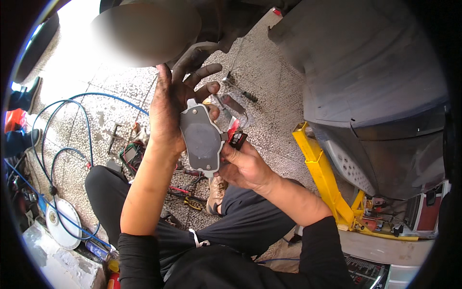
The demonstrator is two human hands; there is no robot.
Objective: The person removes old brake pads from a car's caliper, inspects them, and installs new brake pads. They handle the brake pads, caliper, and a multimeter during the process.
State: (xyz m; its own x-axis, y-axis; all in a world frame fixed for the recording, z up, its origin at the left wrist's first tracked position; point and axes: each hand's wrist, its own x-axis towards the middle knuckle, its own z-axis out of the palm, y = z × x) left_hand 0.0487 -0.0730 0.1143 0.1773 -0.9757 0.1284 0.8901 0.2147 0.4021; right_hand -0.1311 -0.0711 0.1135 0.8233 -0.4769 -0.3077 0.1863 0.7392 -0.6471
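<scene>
Speckled stone-chip floor (272, 137); on it: looped blue hose (121, 98), black-handled tool (249, 96), yellow-handled pliers (193, 206).

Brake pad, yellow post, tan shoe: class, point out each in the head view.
Brake pad (201, 142): head view, grey face.
Yellow post (323, 180): head view, lower section.
Tan shoe (217, 194): head view, upper.

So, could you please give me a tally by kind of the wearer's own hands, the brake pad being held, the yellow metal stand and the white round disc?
Hands: 2 (left hand, right hand)
Brake pad: 1
Yellow metal stand: 1
White round disc: 1
Total: 5
</scene>
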